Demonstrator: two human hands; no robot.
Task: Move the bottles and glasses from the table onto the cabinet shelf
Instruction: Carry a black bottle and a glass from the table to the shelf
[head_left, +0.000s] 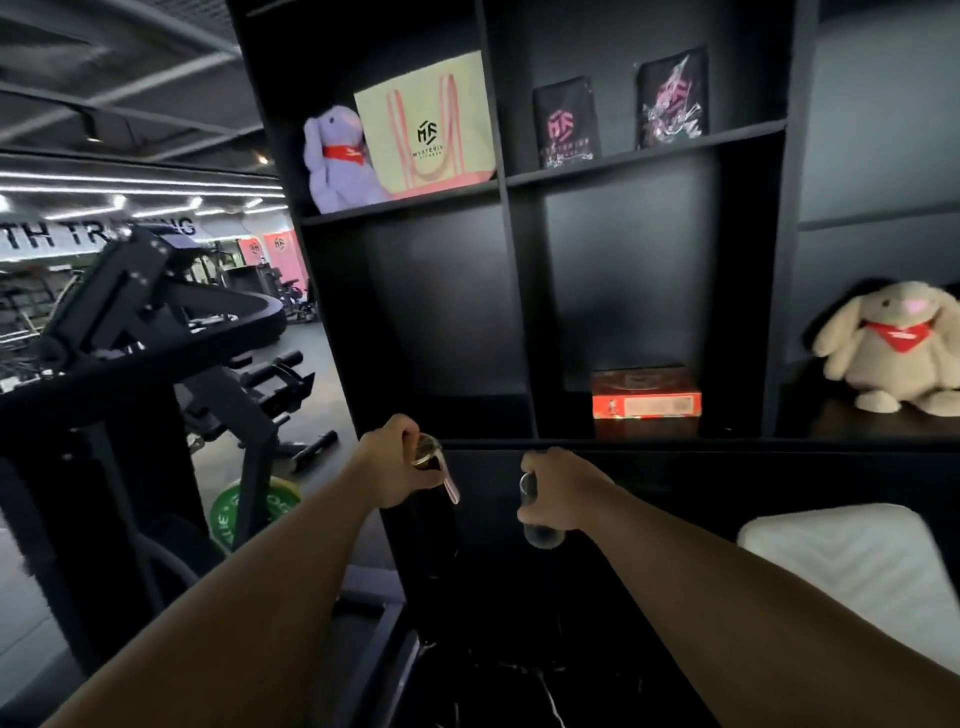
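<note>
Two items are in transit toward the tall black open-fronted cabinet (519, 291), one in each hand, so the step in hand looks like the carry-and-place part of the task. Left of the cabinet's lower compartments, the left hand (392, 460) is clamped around the neck of a dark bottle with a round gold-coloured cap (434, 499), which hangs roughly upright just below the front edge of the cabinet's lowest open shelf. A little to the right, the right hand (558, 491) is closed around a clear drinking glass (537, 519), its base showing under the fingers, also held below that same shelf edge and not yet over it. Neither item touches the cabinet. Inside the cabinet, the left lower compartment appears empty, while the right one holds an orange rectangular box (647, 397) toward its front. The next move, as I judge it, calls for raising both items above the shelf lip, pushing them forward into the compartment, and setting them down upright; the glass would need to land clear of the box, or go into the empty compartment with the bottle, before the hands let go.
</note>
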